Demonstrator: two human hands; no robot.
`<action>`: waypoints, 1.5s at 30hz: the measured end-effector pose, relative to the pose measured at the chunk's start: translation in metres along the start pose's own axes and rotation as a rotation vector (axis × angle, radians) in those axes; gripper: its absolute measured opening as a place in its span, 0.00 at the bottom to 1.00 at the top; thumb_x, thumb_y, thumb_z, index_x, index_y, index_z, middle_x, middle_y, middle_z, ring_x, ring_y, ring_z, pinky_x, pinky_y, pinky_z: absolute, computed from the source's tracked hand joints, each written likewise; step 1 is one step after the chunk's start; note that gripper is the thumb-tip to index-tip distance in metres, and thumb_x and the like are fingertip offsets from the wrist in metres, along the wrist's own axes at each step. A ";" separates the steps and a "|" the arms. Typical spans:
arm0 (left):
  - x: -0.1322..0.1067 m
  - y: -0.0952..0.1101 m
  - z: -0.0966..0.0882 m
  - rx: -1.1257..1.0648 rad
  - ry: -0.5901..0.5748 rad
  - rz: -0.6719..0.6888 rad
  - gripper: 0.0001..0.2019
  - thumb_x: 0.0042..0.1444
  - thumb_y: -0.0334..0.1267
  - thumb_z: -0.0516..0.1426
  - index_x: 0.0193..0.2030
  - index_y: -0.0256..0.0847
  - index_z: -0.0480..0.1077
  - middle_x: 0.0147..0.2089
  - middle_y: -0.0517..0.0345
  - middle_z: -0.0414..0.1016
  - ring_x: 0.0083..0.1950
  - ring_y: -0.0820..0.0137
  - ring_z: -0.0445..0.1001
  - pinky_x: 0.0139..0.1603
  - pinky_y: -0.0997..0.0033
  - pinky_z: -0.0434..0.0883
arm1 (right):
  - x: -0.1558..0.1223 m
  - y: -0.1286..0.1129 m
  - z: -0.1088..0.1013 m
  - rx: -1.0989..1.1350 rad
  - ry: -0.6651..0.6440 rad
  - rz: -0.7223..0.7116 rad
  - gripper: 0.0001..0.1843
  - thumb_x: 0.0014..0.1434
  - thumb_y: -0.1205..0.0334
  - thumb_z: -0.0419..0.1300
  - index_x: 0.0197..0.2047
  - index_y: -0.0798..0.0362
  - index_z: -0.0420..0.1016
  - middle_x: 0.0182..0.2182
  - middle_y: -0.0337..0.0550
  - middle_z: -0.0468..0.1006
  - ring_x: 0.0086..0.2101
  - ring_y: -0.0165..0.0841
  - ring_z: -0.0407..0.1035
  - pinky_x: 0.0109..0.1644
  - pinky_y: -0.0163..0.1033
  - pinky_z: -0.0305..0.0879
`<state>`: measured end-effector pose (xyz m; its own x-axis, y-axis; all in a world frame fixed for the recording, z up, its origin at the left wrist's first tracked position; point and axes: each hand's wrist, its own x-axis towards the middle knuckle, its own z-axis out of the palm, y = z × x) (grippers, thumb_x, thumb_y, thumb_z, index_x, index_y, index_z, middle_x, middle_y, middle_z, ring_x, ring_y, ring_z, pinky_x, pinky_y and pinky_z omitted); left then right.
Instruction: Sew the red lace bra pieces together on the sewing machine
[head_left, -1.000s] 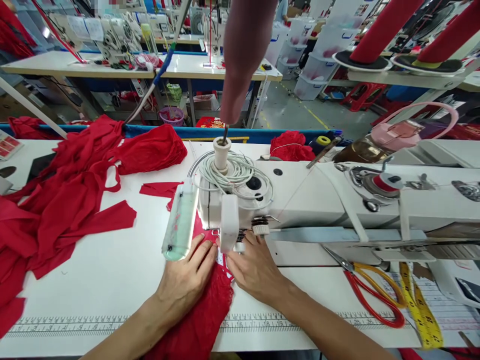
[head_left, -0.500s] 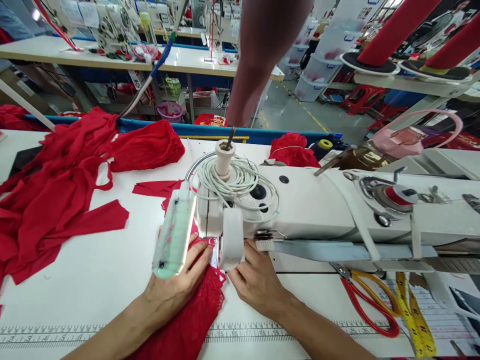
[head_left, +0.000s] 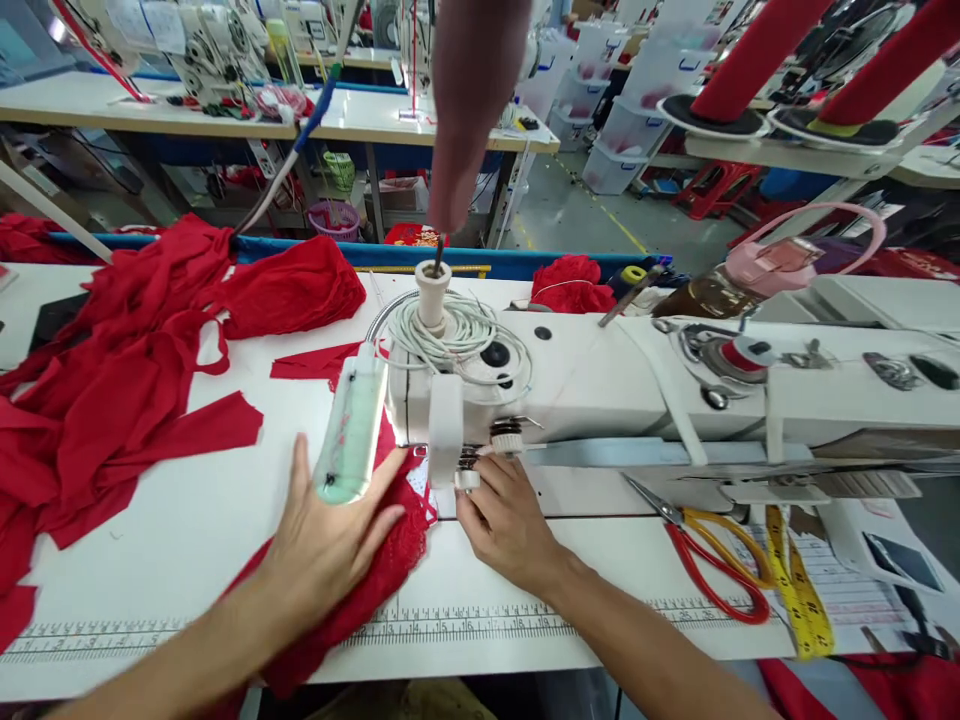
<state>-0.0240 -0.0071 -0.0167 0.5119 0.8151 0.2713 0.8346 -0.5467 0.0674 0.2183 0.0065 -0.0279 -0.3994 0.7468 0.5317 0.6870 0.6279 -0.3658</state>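
Observation:
My left hand (head_left: 326, 535) lies flat with fingers spread on a strip of red lace fabric (head_left: 382, 575), just left of the needle area and under the pale green lamp (head_left: 350, 430). My right hand (head_left: 504, 522) rests on the table at the presser foot of the white sewing machine (head_left: 637, 385), fingers bent toward the needle; whether they pinch the fabric is hidden. The lace runs from under the machine head down over the table's front edge.
A heap of red fabric pieces (head_left: 112, 350) covers the table's left. Red-handled scissors (head_left: 712, 555) and a yellow tape measure (head_left: 799, 590) lie at the right. A coiled white cable (head_left: 457, 340) sits on the machine. Red thread cones (head_left: 750, 55) and other workstations stand behind.
My left hand has slid left and back on the lace with fingers spread wider. The lace now lies more to the left. My right hand stays at the presser foot.

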 end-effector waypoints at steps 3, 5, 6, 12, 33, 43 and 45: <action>-0.031 0.008 -0.003 0.117 0.064 -0.128 0.26 0.69 0.44 0.50 0.70 0.36 0.57 0.65 0.27 0.58 0.64 0.38 0.61 0.60 0.25 0.58 | 0.000 0.000 0.001 0.004 0.026 -0.006 0.12 0.61 0.77 0.52 0.33 0.53 0.70 0.29 0.41 0.68 0.32 0.34 0.62 0.36 0.40 0.56; -0.041 -0.009 0.000 0.143 0.039 -0.119 0.25 0.70 0.45 0.47 0.68 0.34 0.59 0.66 0.26 0.57 0.65 0.37 0.59 0.60 0.23 0.55 | 0.000 0.000 0.003 0.012 0.031 -0.016 0.12 0.62 0.76 0.51 0.34 0.53 0.71 0.30 0.41 0.69 0.33 0.34 0.62 0.38 0.41 0.57; -0.041 -0.022 0.000 0.138 0.022 -0.078 0.25 0.70 0.47 0.47 0.67 0.34 0.61 0.65 0.26 0.59 0.65 0.38 0.60 0.61 0.23 0.55 | 0.001 0.000 0.004 0.015 0.030 -0.022 0.12 0.62 0.76 0.51 0.34 0.53 0.72 0.30 0.42 0.70 0.33 0.34 0.63 0.39 0.41 0.58; -0.002 -0.079 -0.022 0.130 -0.123 0.251 0.22 0.70 0.53 0.45 0.55 0.41 0.71 0.59 0.37 0.68 0.58 0.48 0.69 0.58 0.43 0.66 | -0.002 -0.004 0.000 -0.033 0.009 -0.067 0.14 0.64 0.74 0.51 0.47 0.55 0.75 0.32 0.44 0.73 0.36 0.37 0.63 0.42 0.43 0.61; 0.054 -0.021 -0.030 -0.218 0.218 -0.375 0.07 0.63 0.31 0.51 0.45 0.38 0.67 0.34 0.53 0.72 0.36 0.60 0.73 0.36 0.64 0.66 | 0.014 -0.006 -0.004 0.083 -0.184 -0.253 0.12 0.71 0.67 0.49 0.48 0.54 0.73 0.44 0.44 0.81 0.41 0.32 0.74 0.41 0.36 0.69; 0.012 0.019 0.002 -0.189 0.270 -0.030 0.10 0.69 0.31 0.51 0.54 0.37 0.67 0.47 0.45 0.72 0.47 0.58 0.71 0.47 0.60 0.71 | 0.012 0.001 0.001 0.063 -0.192 -0.286 0.14 0.69 0.73 0.50 0.51 0.55 0.73 0.46 0.46 0.80 0.43 0.33 0.74 0.41 0.37 0.71; 0.019 0.014 0.003 -0.186 0.251 -0.071 0.09 0.69 0.33 0.51 0.52 0.38 0.69 0.46 0.46 0.71 0.45 0.58 0.71 0.45 0.60 0.71 | 0.011 0.001 0.003 0.065 -0.176 -0.285 0.15 0.68 0.75 0.49 0.51 0.55 0.72 0.46 0.46 0.80 0.42 0.33 0.74 0.41 0.36 0.72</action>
<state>-0.0020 0.0018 -0.0139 0.3684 0.7923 0.4863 0.8031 -0.5347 0.2628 0.2121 0.0160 -0.0247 -0.6723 0.5625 0.4812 0.4949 0.8250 -0.2728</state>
